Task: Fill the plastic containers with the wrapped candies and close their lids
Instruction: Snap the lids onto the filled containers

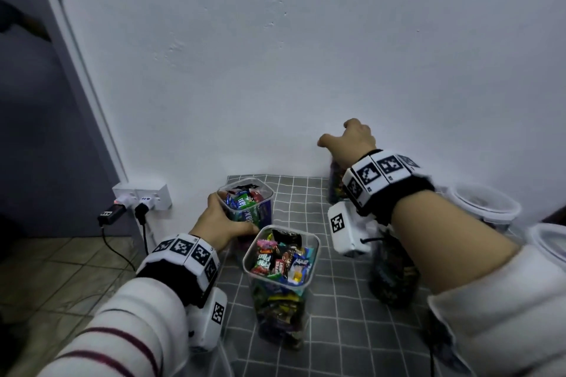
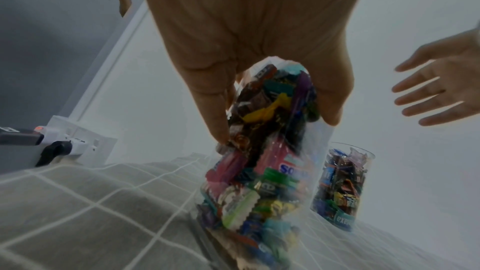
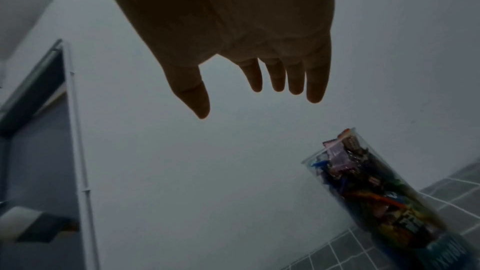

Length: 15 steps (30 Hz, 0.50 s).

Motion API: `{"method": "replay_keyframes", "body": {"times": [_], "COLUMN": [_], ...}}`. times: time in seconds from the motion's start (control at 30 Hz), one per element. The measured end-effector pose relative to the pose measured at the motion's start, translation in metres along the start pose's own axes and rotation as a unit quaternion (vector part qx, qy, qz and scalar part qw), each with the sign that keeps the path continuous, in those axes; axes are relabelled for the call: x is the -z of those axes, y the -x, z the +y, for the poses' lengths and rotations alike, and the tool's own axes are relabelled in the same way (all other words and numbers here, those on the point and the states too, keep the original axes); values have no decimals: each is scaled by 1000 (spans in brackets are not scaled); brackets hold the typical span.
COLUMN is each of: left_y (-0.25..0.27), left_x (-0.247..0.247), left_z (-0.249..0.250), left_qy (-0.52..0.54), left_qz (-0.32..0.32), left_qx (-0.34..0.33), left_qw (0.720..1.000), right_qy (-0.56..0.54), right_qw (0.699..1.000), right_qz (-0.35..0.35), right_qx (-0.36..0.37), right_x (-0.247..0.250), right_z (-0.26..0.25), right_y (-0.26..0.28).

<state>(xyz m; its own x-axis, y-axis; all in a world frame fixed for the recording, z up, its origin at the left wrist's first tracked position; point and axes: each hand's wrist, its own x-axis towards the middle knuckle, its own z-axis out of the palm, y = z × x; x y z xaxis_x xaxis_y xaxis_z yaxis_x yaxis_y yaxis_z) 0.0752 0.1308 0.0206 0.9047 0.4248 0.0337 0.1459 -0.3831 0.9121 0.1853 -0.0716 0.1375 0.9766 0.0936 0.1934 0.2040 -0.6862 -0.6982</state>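
Several clear plastic containers packed with wrapped candies stand lidless on a grey checked cloth (image 1: pixel 337 300). My left hand (image 1: pixel 232 214) grips the back-left container (image 1: pixel 248 202) just under its rim; in the left wrist view the thumb and fingers of that hand (image 2: pixel 275 130) wrap around this container (image 2: pixel 259 182). A second full container (image 1: pixel 281 260) stands just in front of it. My right hand (image 1: pixel 337 135) hovers empty with fingers spread (image 3: pixel 230 103) above a container (image 1: pixel 335 180) by the wall. Another container (image 1: pixel 392 272) is partly hidden under my right forearm.
White lids (image 1: pixel 484 202) (image 1: pixel 548 242) lie at the right edge of the table. A wall socket with plugs and cables (image 1: pixel 141 196) sits just left of the cloth. The white wall stands directly behind the containers, and the tiled floor lies below left.
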Motion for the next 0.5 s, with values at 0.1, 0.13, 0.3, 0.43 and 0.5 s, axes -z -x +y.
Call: {"method": "replay_keyframes", "body": {"times": [0.1,0.13,0.3,0.43,0.5], "left_y": [-6,-8,-21,-32,-37], "left_x": [-2,-3,-5,-8,-10], "left_z": [1,1,0,-2,-4], "left_qy": [2,0,-9,4,8], "left_qz": [-3,-4,-10,-14,-15], "left_qx": [-2,-2,-7,-9,-9], "left_qw": [1000,1000,1000,1000,1000], "right_qy": [-5,-5,43,175,280], "right_qw": [999,998,993,981,957], "right_qz": [22,30,46,-20,-56], "right_qx": [-43,-57,-102,-77,-46], "right_x": [-10,-13,-25,-29,-32], "right_z": [3,4,10,16,19], "right_y": [-22,-29,-53,-60,-64]}}
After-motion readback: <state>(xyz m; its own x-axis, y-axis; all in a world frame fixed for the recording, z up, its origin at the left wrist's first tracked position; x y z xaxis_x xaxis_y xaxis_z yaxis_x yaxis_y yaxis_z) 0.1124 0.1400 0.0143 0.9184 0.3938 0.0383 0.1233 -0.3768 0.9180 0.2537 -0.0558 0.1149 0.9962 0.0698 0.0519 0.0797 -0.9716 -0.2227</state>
